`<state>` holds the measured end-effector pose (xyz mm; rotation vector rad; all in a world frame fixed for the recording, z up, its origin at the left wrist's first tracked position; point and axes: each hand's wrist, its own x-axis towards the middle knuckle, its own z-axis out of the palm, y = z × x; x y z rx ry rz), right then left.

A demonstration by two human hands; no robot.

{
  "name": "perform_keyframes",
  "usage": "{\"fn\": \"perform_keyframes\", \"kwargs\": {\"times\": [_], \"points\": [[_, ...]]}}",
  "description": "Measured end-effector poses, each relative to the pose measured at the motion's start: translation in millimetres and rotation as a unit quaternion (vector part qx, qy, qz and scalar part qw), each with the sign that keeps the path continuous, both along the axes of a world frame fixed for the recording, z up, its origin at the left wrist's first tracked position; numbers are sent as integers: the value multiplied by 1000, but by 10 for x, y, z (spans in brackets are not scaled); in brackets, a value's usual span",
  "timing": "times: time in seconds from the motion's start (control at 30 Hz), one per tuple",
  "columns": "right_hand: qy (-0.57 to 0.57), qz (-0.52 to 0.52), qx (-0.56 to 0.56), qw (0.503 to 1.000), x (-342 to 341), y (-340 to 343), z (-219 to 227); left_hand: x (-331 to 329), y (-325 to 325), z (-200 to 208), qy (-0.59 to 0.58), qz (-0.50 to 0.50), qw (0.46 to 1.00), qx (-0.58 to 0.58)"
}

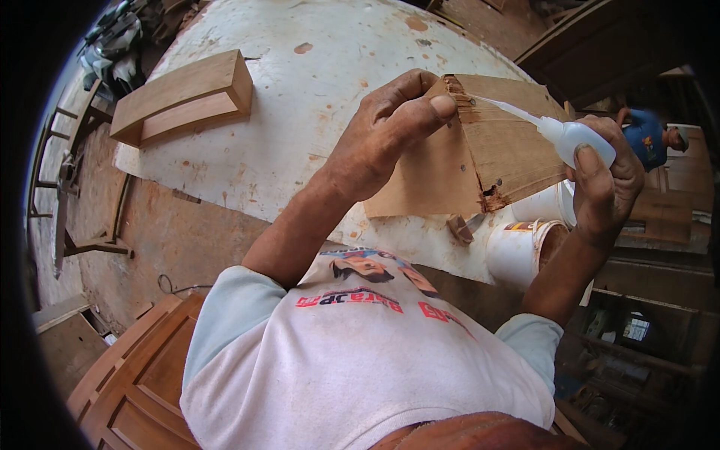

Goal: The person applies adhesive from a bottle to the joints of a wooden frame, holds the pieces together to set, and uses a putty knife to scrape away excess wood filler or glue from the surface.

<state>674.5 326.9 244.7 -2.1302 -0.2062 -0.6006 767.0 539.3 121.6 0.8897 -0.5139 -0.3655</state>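
My left hand (386,127) grips the upper corner of a wooden box (517,146), thumb on top. The box shows two panels meeting along an edge, with splintered, broken wood at the upper corner and a dark chipped hole at the lower one. In my right hand (607,180) is a white squeeze bottle (577,142), held between thumb and fingers. Its long thin nozzle points left, and the tip reaches the splintered corner near my left thumb. The bottle's contents cannot be made out.
A second wooden box (184,97) lies on the stained white tabletop (300,97). White buckets (514,251) stand near my right forearm, beside a small wood piece (461,229). Panelled wooden doors (142,375) lean at lower left. Another person in a blue shirt (645,139) is at far right.
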Motion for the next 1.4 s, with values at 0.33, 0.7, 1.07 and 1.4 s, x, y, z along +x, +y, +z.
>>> {"fn": "perform_keyframes", "kwargs": {"times": [0.33, 0.7, 1.07, 1.4], "points": [[-17, 10, -11, 1000, -47, -2, 5, 19, 5, -26, -29, 15, 999, 19], [-51, 9, 106, 993, -145, -89, -138, 62, -9, -57, -65, 31, 997, 16], [-170, -232, 313, 905, -381, -746, -1602, 58, 22, -116, -54, 19, 997, -52], [145, -325, -16, 935, -36, -1020, -3310, 181, 79, -385, -59, -51, 986, -147]]}}
